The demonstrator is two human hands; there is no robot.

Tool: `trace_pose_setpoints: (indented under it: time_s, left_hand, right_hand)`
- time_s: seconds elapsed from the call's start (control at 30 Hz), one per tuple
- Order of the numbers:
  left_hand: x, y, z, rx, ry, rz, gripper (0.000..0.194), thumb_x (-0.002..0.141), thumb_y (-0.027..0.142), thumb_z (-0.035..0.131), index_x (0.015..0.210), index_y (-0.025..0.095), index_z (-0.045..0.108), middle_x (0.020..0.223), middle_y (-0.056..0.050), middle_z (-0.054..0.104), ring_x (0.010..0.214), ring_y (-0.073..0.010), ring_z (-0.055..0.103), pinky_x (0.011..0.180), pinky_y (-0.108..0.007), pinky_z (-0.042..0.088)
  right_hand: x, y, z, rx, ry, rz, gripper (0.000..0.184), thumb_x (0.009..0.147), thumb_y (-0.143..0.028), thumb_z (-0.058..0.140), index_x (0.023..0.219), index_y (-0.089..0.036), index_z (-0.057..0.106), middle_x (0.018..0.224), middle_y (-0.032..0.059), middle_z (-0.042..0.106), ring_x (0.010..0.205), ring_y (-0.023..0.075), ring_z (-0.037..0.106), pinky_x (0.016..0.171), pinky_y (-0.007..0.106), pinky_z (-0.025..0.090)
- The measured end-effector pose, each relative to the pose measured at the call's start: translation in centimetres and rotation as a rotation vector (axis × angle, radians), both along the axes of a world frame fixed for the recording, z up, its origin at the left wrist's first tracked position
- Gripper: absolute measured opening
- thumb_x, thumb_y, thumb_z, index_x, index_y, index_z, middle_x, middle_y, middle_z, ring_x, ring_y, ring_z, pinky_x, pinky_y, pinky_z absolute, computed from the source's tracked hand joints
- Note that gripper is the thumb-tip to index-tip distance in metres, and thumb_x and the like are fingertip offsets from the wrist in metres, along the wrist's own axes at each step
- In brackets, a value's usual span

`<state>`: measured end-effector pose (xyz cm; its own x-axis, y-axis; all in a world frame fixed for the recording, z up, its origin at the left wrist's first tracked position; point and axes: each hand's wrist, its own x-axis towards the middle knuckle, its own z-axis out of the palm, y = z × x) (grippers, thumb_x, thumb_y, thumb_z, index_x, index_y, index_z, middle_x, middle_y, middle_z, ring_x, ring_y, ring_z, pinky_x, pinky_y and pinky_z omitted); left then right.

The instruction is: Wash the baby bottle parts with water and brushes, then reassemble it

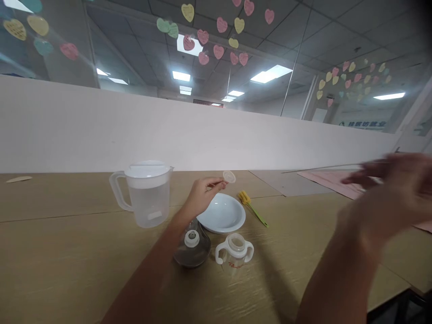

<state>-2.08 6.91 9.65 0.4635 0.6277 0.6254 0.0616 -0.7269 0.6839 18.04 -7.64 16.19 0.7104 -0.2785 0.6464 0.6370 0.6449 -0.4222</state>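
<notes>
My left hand [203,194] pinches a small translucent round disc [229,177] between thumb and fingers, above the far rim of a white bowl [223,213]. Below it stands a clear baby bottle [235,256] with two white handles and an uncovered mouth. Beside the bottle, a white collar ring with a teat [192,239] rests on a dark grey dish [192,257], partly covered by my left forearm. My right hand [391,198] is raised at the right, smeared by motion, so whether its fingers hold anything is unclear.
A lidded plastic pitcher [150,198] stands left of the bowl. To the bowl's right lies a yellow sponge brush [251,207] with a green handle. A pink cloth [337,181] is spread behind my right hand. A white wall [202,135] with glass above borders the table.
</notes>
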Motion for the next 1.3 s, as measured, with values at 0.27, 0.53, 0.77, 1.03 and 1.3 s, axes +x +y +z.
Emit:
trace_pose_setpoints:
  time_s: [0.27,0.53,0.77,1.03,1.3]
  left_hand:
    - [0.5,0.2,-0.4,0.112,0.132,0.061,0.019,0.080,0.028,0.055,0.085,0.017,0.070,0.094,-0.007,0.070,0.087,-0.0192,0.062,0.081,-0.030,0.046]
    - [0.3,0.6,-0.7,0.198,0.231,0.114,0.021,0.081,0.026,0.053,0.091,0.017,0.070,0.092,-0.007,0.068,0.085,-0.0181,0.060,0.075,-0.028,0.045]
    - [0.0,1.0,-1.0,0.145,0.199,0.098,0.020,0.080,0.028,0.054,0.085,0.019,0.070,0.083,-0.003,0.069,0.077,-0.0152,0.060,0.068,-0.023,0.044]
    - [-0.2,0.9,-0.6,-0.075,0.019,0.199,0.020,0.063,0.031,0.069,0.072,0.015,0.061,0.071,-0.002,0.068,0.065,-0.0141,0.062,0.059,-0.021,0.045]
    - [-1.8,0.6,-0.1,0.069,0.644,0.267,0.016,0.069,0.032,0.061,0.072,0.019,0.069,0.077,-0.003,0.069,0.074,-0.0170,0.060,0.066,-0.025,0.041]
  right_hand:
    - [1.0,14.2,-8.3,-1.101,0.034,0.813,0.014,0.074,-0.025,0.059,0.069,-0.012,0.057,0.063,0.0042,0.061,0.047,0.0083,0.054,0.038,0.017,0.042]
    - [1.1,17.1,-11.8,-1.207,0.098,0.883,0.034,0.072,-0.019,0.059,0.104,-0.007,0.053,0.077,0.0098,0.064,0.052,0.0116,0.057,0.044,0.023,0.048]
    - [-1.6,13.0,-6.6,-1.275,-0.432,1.181,0.031,0.068,-0.026,0.065,0.096,-0.012,0.063,0.089,0.0087,0.064,0.069,0.0124,0.058,0.054,0.021,0.049]
    - [-3.2,11.8,-5.7,-1.169,-0.531,1.269,0.030,0.065,-0.033,0.068,0.090,-0.016,0.067,0.086,0.0049,0.064,0.082,0.0156,0.056,0.061,0.023,0.047]
    - [-1.7,13.0,-7.3,-1.300,-0.555,1.325,0.026,0.069,-0.034,0.064,0.086,-0.014,0.061,0.078,0.0019,0.062,0.056,0.0044,0.046,0.044,0.015,0.033]
